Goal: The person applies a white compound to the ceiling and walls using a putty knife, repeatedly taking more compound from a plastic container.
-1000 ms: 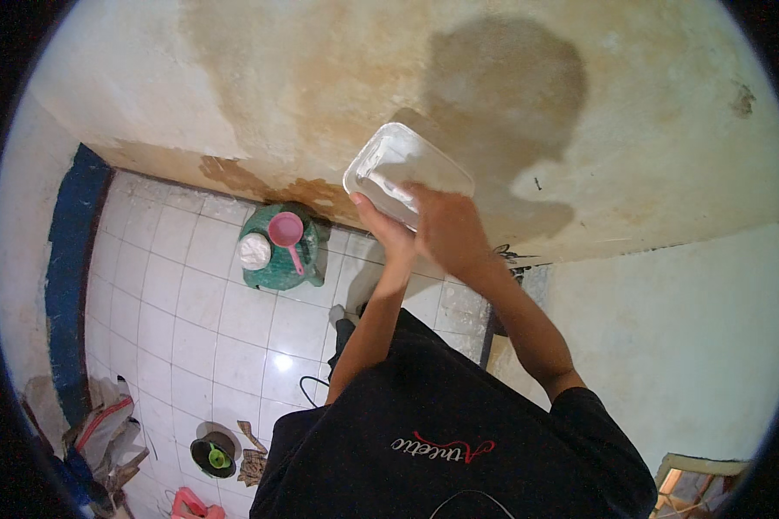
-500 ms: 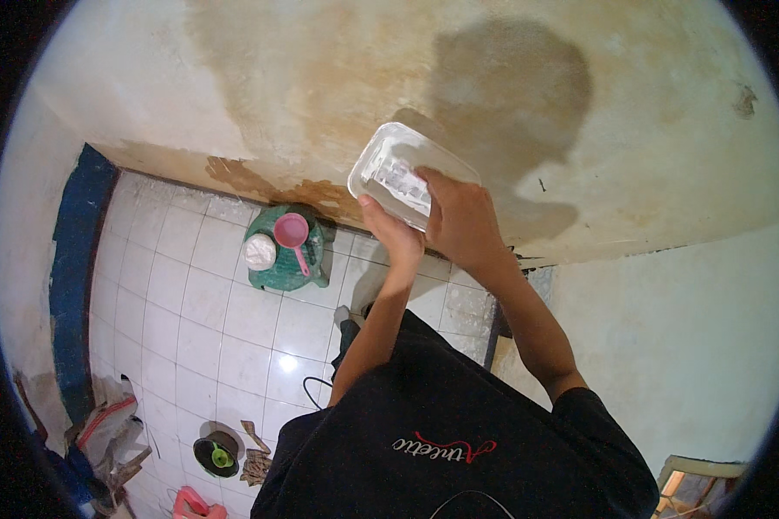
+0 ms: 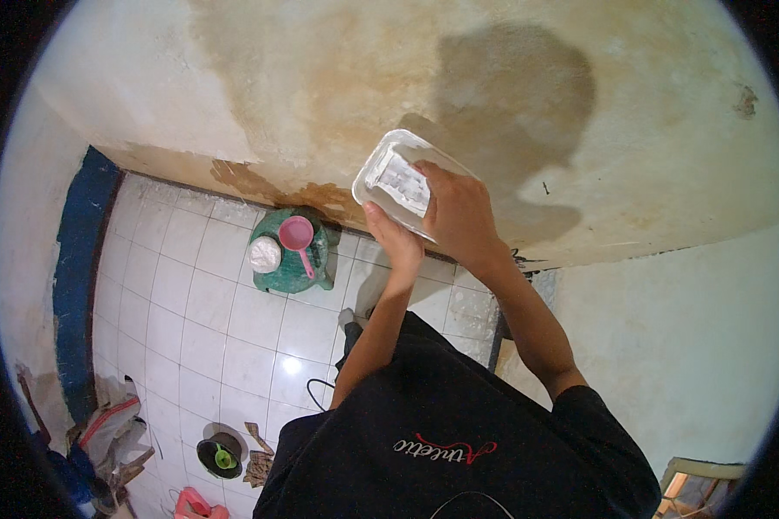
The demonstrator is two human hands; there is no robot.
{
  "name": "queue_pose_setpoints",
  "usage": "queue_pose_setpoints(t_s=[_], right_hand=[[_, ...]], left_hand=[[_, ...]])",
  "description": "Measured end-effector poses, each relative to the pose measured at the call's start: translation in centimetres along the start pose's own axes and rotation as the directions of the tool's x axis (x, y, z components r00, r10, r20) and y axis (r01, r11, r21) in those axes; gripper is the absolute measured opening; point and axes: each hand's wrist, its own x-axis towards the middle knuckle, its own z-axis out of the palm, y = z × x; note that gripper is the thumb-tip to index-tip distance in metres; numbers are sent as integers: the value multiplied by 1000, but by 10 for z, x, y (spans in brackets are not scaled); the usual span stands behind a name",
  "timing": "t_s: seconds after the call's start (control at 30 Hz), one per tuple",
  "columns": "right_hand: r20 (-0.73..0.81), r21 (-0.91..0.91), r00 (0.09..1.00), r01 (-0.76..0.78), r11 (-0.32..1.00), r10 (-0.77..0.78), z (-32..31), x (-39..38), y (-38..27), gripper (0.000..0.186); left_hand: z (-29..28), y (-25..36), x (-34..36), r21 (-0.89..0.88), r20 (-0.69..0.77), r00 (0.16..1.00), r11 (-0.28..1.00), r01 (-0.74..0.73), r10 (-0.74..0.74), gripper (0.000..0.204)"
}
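Observation:
A clear rectangular plastic container with white paste inside is tilted in front of the stained wall. My left hand grips it along its lower left edge. My right hand reaches inside, fingers closed on a flat tool coated in white; the tool's handle is hidden under my fingers. Below, a green stool carries a pink dipper and a white round pack or tub.
A white tiled floor lies below. At lower left stand a dark bowl with a green scoop, sacks and scraps, and a red plastic object. A blue-painted band runs along the left wall. A framed opening is at lower right.
The white-coated flat tool has turned more face-up inside the container under my right fingers. The container and both hands have shifted slightly right and down in view.

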Motion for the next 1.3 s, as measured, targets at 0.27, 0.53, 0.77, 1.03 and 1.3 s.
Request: queue_pose_setpoints(t_s=[0.27,0.53,0.77,1.03,1.3], right_hand=[[161,22,987,11,1000,-14,13,-21,7,29],[157,72,988,-15,997,3,-9,-4,20,27],[199,-12,979,-42,999,43,-30,3,24,19],[295,-98,946,-111,989,135,-25,0,27,26],[368,-237,910,-110,965,194,-8,-16,42,40]], left_hand=[[-26,-8,12,330,70,998,944,-16,-7,58],[-17,-5,9,-123,103,981,977,175,-163,64],[-9,7,4,-210,135,944,923,323,-300,63],[-26,-6,5,-82,239,869,883,463,-433,64],[-29,-14,-4,-107,117,824,818,565,-554,56]])
